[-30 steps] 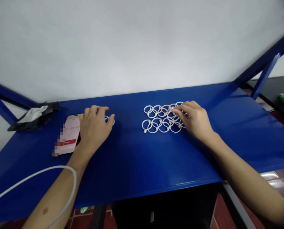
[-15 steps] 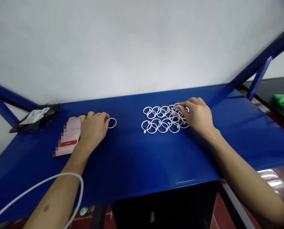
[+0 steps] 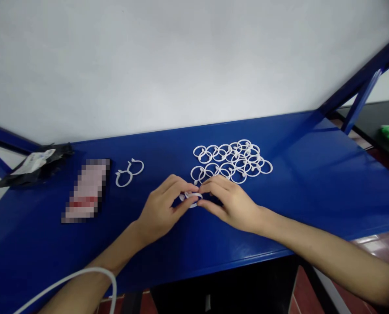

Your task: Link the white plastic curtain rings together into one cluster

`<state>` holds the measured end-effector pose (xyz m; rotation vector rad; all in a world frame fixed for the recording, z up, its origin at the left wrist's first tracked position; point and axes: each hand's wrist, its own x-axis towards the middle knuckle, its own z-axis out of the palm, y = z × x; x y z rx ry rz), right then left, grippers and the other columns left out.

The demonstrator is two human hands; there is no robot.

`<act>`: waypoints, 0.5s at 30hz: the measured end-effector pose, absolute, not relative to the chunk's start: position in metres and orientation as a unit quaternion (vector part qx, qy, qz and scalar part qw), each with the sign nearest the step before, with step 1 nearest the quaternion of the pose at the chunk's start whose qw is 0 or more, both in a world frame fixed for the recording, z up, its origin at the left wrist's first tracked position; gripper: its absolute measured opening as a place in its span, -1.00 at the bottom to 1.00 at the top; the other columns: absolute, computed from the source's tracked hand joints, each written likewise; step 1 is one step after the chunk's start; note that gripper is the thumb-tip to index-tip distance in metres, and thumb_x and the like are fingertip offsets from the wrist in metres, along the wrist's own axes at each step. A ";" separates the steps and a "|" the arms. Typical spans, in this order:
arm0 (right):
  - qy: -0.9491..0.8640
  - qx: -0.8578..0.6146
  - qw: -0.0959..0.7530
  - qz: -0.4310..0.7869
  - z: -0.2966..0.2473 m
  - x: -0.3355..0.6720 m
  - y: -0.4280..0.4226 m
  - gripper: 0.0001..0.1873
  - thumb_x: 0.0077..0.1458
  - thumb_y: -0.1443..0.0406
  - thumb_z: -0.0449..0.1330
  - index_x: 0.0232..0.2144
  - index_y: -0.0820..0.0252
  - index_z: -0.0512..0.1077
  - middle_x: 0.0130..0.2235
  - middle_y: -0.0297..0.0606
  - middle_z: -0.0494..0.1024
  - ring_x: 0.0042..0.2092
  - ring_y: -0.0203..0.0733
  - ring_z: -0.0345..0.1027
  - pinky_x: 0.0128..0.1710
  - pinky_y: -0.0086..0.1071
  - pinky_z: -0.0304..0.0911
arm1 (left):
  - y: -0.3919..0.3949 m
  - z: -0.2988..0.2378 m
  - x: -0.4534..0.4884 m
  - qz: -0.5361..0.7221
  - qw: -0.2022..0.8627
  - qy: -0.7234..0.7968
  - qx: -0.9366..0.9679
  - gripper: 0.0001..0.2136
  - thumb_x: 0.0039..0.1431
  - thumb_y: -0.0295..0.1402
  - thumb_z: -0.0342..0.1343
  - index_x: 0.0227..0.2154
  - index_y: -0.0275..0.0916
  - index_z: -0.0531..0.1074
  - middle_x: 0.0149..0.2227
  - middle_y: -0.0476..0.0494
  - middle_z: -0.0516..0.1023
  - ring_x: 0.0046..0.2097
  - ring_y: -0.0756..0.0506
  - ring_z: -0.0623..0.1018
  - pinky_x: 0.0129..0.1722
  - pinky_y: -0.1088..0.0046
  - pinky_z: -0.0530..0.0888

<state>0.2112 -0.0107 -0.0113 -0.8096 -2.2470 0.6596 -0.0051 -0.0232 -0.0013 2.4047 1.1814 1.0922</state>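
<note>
White plastic curtain rings are between my hands near the middle of the table; at least two seem to be there, partly covered by my fingers. My left hand pinches a ring from the left side with thumb and fingers. From the right, my right hand pinches at it too, its fingertips almost meeting the left ones. Just behind my right hand lies a mesh of linked white rings, each with a small knob. Two more white rings lie touching each other on the left.
A phone with a blurred screen lies on the blue table at the left. Beyond it is a black plastic package with a white label. A white cable crosses my left forearm. Blue frame bars rise at both sides.
My left hand has come right from beside the phone, and my right hand has left the mesh's right end. Both now meet at the rings in front of the mesh.
</note>
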 end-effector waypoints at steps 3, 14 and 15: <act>-0.824 -0.318 0.333 0.331 -0.014 0.208 -0.013 -0.89 0.29 0.26 0.20 -0.21 0.19 0.44 -0.31 -0.31 0.51 -0.32 -0.30 0.38 -0.31 -0.41 0.33 | -0.031 -0.008 0.001 0.386 0.221 0.444 0.778 -0.88 0.24 -0.33 0.24 -0.20 -0.16 0.46 -0.32 0.02 0.59 -0.35 0.03 0.57 -0.32 0.56 0.52; -0.758 -0.353 0.371 0.405 -0.013 0.210 -0.012 -0.90 0.28 0.29 0.20 -0.15 0.16 0.41 -0.30 -0.34 0.56 -0.35 -0.34 0.42 -0.34 -0.45 0.36 | -0.024 -0.010 -0.006 0.398 0.307 0.495 0.708 -0.88 0.25 -0.25 0.22 -0.23 -0.16 0.54 -0.29 -0.05 0.64 -0.29 -0.03 0.62 -0.29 0.47 0.57; -0.765 -0.343 0.373 0.398 -0.013 0.210 -0.012 -0.91 0.29 0.28 0.19 -0.16 0.15 0.43 -0.30 -0.33 0.57 -0.34 -0.34 0.43 -0.33 -0.45 0.37 | -0.025 -0.010 -0.005 0.393 0.298 0.490 0.719 -0.89 0.26 -0.26 0.21 -0.23 -0.16 0.55 -0.30 -0.04 0.64 -0.30 -0.03 0.62 -0.29 0.46 0.57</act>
